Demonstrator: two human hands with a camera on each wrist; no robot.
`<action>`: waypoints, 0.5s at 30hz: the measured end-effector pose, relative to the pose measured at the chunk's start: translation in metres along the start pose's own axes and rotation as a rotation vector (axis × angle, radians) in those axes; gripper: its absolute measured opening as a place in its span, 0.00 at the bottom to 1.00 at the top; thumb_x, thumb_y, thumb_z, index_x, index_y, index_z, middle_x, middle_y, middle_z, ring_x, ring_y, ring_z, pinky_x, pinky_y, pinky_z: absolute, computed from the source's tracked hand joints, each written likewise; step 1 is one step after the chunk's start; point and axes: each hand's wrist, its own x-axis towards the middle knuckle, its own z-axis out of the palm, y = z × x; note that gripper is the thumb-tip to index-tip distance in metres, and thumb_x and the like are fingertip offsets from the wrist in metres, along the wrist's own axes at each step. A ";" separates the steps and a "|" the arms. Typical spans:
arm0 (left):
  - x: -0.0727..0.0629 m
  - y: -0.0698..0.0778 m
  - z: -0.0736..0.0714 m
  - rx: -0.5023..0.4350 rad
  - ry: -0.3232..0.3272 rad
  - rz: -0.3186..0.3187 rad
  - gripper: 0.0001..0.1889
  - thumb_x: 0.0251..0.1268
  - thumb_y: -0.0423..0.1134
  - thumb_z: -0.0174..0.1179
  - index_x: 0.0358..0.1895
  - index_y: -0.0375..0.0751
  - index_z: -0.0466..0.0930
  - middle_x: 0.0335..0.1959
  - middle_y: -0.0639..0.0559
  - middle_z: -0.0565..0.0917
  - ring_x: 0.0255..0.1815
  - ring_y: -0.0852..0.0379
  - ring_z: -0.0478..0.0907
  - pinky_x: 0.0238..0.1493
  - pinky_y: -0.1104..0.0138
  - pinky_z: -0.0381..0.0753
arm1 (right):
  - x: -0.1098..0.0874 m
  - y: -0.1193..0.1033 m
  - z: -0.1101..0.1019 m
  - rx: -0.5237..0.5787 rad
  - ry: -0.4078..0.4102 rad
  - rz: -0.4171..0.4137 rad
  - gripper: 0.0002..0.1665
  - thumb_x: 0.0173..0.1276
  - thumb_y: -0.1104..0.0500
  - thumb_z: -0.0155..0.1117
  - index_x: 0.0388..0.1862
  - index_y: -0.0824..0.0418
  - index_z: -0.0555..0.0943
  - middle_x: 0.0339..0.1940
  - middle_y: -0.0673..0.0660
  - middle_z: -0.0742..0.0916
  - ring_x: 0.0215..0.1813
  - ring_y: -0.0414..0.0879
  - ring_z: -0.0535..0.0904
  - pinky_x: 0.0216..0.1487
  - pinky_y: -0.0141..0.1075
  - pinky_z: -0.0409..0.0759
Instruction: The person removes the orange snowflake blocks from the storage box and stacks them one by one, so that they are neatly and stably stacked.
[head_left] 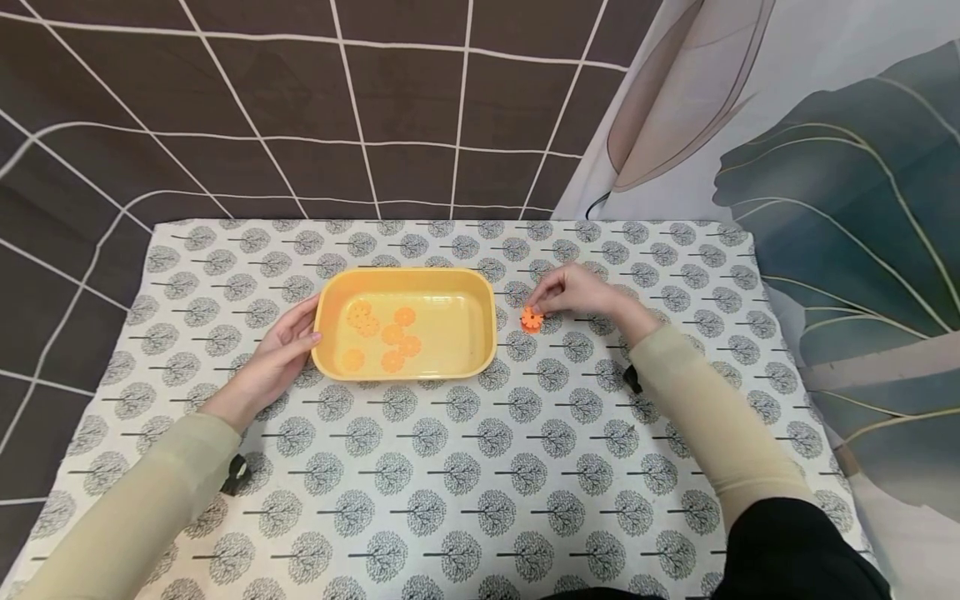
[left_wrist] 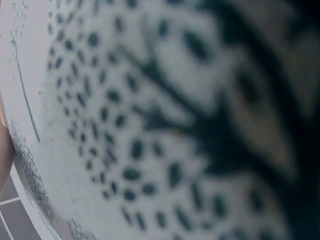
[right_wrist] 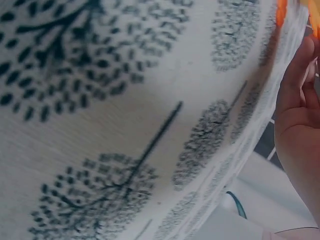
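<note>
A yellow rectangular tub [head_left: 405, 372] sits on the table, and several flat orange flower-shaped pieces [head_left: 392, 360] lie scattered over the left half of its floor. My left hand [head_left: 281, 354] holds the tub's left end, thumb at the rim and fingers against the outer wall. To the right of the tub, my right hand [head_left: 576, 292] pinches an orange flower-shaped piece [head_left: 532, 317] between thumb and fingertips. Right below it shows a second orange piece [head_left: 530, 328], overlapped by the first. The right wrist view catches part of this hand [right_wrist: 300, 120] with orange at its fingertips.
A white cloth [head_left: 450, 433] printed with grey trees covers the table. Behind it rises a dark curtain [head_left: 300, 100] with white grid lines. Along the right side hangs a pale leaf-patterned curtain [head_left: 840, 250]. The left wrist view shows mostly blurred cloth.
</note>
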 end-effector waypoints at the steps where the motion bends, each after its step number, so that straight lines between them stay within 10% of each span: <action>1: 0.000 0.000 0.000 0.000 -0.001 0.002 0.38 0.80 0.27 0.50 0.87 0.39 0.45 0.90 0.43 0.39 0.91 0.45 0.37 0.88 0.71 0.52 | 0.000 0.001 0.000 -0.004 0.002 0.007 0.09 0.67 0.66 0.75 0.45 0.66 0.91 0.35 0.52 0.93 0.32 0.39 0.83 0.38 0.25 0.85; 15: 0.001 -0.001 -0.001 0.002 0.001 0.012 0.37 0.80 0.26 0.50 0.87 0.41 0.48 0.90 0.43 0.41 0.91 0.46 0.40 0.88 0.71 0.53 | 0.004 0.012 0.009 -0.013 0.034 0.018 0.09 0.64 0.67 0.78 0.43 0.67 0.91 0.37 0.58 0.94 0.33 0.35 0.85 0.41 0.25 0.86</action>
